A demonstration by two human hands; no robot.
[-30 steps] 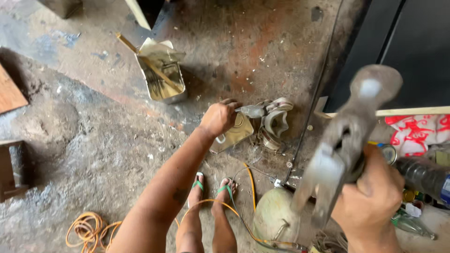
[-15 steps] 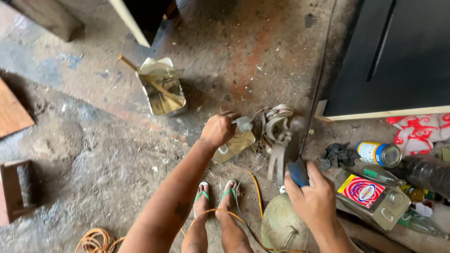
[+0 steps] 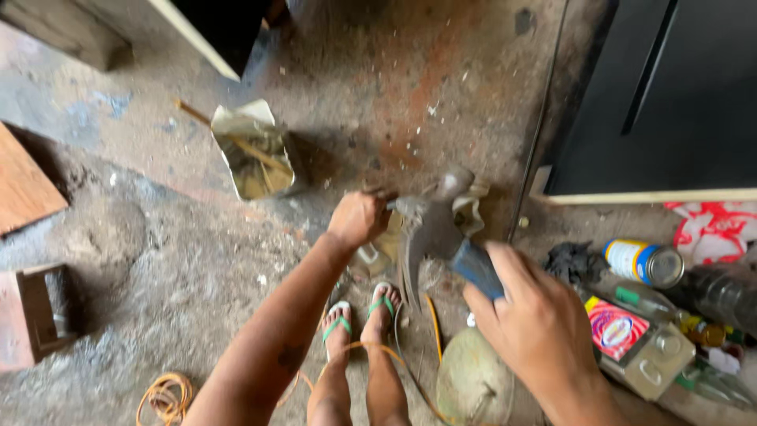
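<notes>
My right hand (image 3: 536, 323) grips the blue handle of a claw hammer (image 3: 430, 233), whose grey metal head points left and lies against a small metal piece on the concrete floor. My left hand (image 3: 359, 219) is closed on that piece (image 3: 377, 251), a dull brass-coloured part, right beside the hammer head. Behind the hammer lie curved metal parts (image 3: 471, 203), partly hidden. My two feet in green-strapped sandals (image 3: 359, 315) stand just below the piece.
A cut-open tin with a stick in it (image 3: 254, 154) stands at upper left. Cans, bottles and a packet (image 3: 631, 331) crowd the right. A dark cabinet (image 3: 670, 95) fills the upper right. Orange cord (image 3: 162, 394) and a wooden box (image 3: 35, 315) lie at left.
My right hand has swung the hammer down from high near the camera to the piece on the floor. The left hand has stayed on the piece.
</notes>
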